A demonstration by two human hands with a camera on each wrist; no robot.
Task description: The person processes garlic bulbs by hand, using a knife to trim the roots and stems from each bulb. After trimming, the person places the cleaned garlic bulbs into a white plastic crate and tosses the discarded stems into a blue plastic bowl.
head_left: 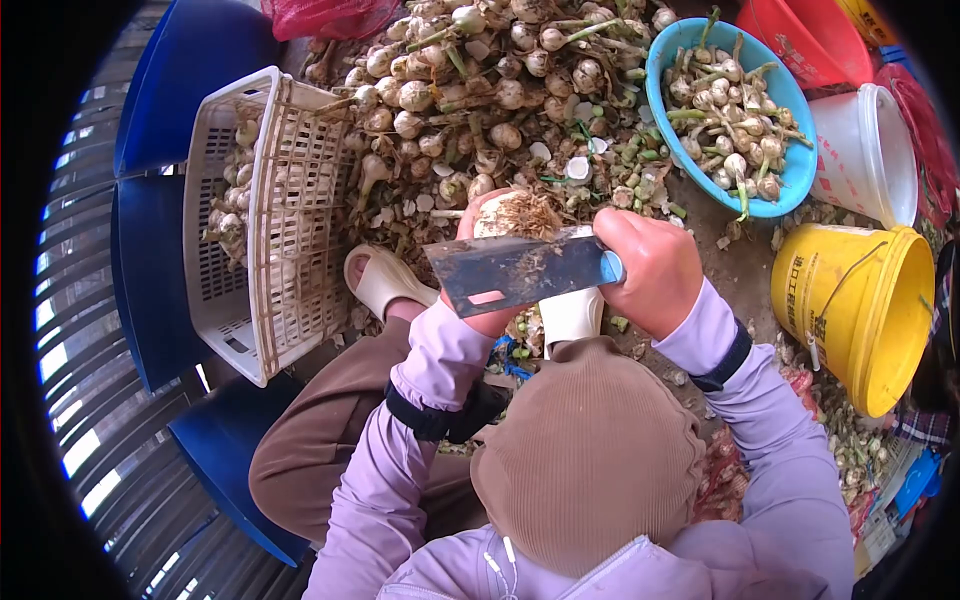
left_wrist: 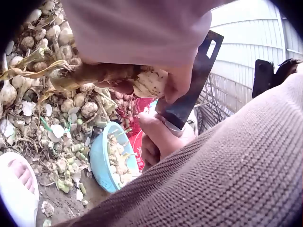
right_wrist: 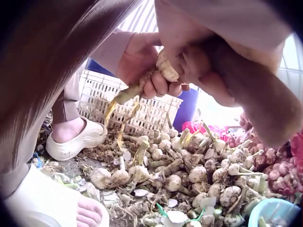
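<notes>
A garlic bulb (head_left: 515, 214) with its muddy roots is gripped by the left hand (head_left: 485, 310), and its long stalk (right_wrist: 127, 94) hangs below the curled fingers in the right wrist view. The right hand (head_left: 655, 270) holds a broad cleaver (head_left: 520, 272) by its handle, the dark blade lying across in front of the bulb and over part of the left hand. In the left wrist view the blade (left_wrist: 191, 85) stands close beside the bulb (left_wrist: 150, 82). Whether the edge touches the bulb is hidden.
A large heap of garlic (head_left: 480, 80) lies ahead. Around it are a white crate (head_left: 262, 220), a blue basin (head_left: 655, 75) of trimmed bulbs, a white bucket (head_left: 850, 150) and a yellow bucket (head_left: 840, 300). Blue chairs (head_left: 150, 280) stand at the left; peelings cover the ground near the feet.
</notes>
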